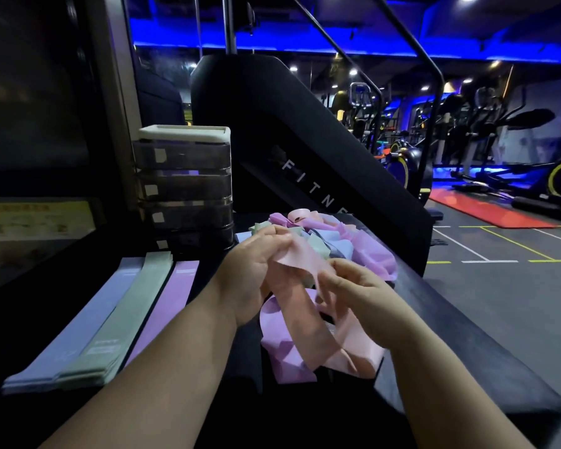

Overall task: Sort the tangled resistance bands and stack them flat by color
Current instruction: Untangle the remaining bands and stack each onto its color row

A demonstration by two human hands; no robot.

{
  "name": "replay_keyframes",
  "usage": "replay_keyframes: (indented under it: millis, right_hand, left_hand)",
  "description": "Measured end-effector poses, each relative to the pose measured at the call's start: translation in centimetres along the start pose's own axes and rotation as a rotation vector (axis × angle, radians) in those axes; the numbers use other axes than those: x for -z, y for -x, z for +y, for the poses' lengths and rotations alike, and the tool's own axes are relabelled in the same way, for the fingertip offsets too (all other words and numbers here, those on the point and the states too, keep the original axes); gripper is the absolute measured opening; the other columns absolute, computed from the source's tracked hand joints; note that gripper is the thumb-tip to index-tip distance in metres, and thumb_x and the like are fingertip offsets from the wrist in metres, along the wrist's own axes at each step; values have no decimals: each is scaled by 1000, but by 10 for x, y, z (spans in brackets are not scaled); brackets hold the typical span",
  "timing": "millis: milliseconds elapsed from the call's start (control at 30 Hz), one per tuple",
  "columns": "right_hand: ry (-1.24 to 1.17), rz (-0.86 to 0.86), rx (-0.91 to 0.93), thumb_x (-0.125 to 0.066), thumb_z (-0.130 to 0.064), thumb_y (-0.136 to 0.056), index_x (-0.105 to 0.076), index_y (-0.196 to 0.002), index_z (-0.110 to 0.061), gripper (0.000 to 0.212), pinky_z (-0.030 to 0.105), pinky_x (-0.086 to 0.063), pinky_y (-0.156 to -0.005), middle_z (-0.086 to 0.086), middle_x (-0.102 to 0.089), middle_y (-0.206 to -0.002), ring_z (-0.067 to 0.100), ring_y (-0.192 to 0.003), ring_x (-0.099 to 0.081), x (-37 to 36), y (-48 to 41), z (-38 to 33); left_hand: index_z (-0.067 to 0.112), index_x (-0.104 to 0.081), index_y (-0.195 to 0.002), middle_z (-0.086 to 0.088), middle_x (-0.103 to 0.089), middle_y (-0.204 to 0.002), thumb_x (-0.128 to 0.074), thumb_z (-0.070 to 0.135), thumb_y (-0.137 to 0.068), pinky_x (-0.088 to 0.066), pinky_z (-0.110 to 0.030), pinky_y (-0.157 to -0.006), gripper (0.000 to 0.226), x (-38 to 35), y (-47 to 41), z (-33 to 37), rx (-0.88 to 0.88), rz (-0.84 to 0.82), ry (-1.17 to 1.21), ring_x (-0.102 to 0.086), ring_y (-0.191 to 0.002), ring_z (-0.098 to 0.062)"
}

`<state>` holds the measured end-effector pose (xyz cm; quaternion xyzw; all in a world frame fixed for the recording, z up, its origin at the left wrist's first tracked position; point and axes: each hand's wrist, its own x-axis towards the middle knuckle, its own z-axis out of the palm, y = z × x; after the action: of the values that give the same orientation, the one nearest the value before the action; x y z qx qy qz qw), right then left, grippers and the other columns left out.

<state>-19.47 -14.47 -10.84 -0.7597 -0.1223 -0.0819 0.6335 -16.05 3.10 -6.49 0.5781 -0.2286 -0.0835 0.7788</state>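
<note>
Over the black bench, pink band pinched between left hand, right hand

Only the person's two arms show. The left forearm and the right forearm are bare along the whole length in view, thick and smooth. The left hand and the right hand are bare as well, with broad palms, short rounded fingers and bare wrists.

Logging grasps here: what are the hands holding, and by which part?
One pale pink band: the left hand pinches its upper end, the right hand pinches the strip just below.
</note>
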Motion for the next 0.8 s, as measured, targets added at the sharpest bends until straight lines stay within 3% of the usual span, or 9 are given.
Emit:
replay_keyframes:
  millis: [100,167,267,400,533,600,667,800]
  right_hand:
    - [-193,29,20,-66,-17,-88,-64,-76,-15,12,17,-44,-54,1,-54,-65,12,-56,-48,3,4,-8]
    - [-238,33,-18,-60,2,-87,-64,-77,-14,19,13,-37,-42,6,-56,-65,10,-46,-49,7,8,-14]
    - [-3,9,-46,-65,-6,-72,-66,-83,-15,14,15,-39,-46,-1,-61,-69,6,-51,-52,12,11,-15]
    - [344,145,-56,-65,-16,-87,-66,-79,-29,16,20,-41,-57,-13,-58,-67,5,-60,-52,18,9,-11]
    - [652,244,-19,-61,-27,-92,-56,-75,-37,21,13,-33,-46,-9,-53,-60,2,-48,-42,18,7,-11]
    - [717,265,-19,-57,-29,-94,-54,-77,-41,21,13,-34,-46,-9,-58,-61,2,-48,-45,17,6,-12]
    - [612,286,-27,-54,-23,-97,-58,-84,-40,21,12,-32,-44,-12,-59,-58,1,-46,-46,15,6,-13]
    - [59,369,-33,-44,-1,-98,-69,-91,-19,31,20,-40,-44,2,-56,-63,10,-47,-47,13,7,-23]
  left_hand:
    - [11,-56,-76,-3,-58,-60,-46,7,-95,-40,-28,-56,22,3,2,-2,-9,88,-25,-54,-55,-17]
    - [14,-55,-73,-1,-58,-60,-49,8,-96,-40,-26,-54,24,5,3,-4,16,140,-15,-50,-55,-14]
    - [17,-57,-77,2,-59,-65,-52,9,-96,-42,-21,-48,21,8,5,-8,20,208,-46,-52,-54,-9]
    - [20,-61,-84,5,-60,-72,-57,9,-95,-44,-16,-50,15,13,7,-13,-12,247,-152,-54,-59,-5]
    - [17,-64,-87,4,-60,-77,-59,10,-94,-44,-17,-56,11,15,9,-17,-40,261,-287,-56,-65,-7]
    - [12,-64,-89,4,-61,-77,-59,8,-94,-45,-15,-51,7,13,12,-19,-33,251,-287,-59,-63,-3]
    - [7,-63,-92,2,-60,-77,-60,6,-93,-43,-10,-46,4,12,13,-20,-39,249,-305,-59,-59,2]
    - [12,-66,-86,5,-62,-75,-70,16,-87,-42,-10,-52,5,16,11,-28,-73,234,-592,-55,-67,-9]
